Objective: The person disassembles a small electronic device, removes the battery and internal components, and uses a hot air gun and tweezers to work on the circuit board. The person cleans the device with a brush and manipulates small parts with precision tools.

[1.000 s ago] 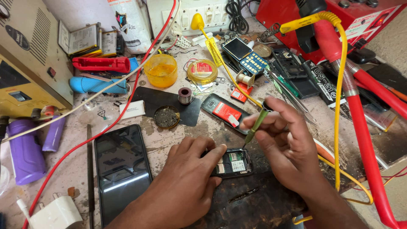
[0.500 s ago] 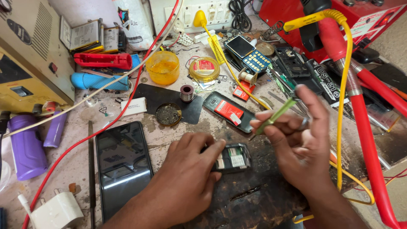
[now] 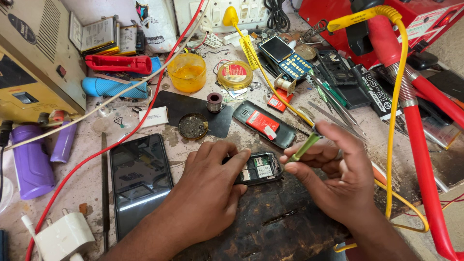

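Left hand (image 3: 208, 193) flat, palm down; right hand (image 3: 333, 179) pinching, raised
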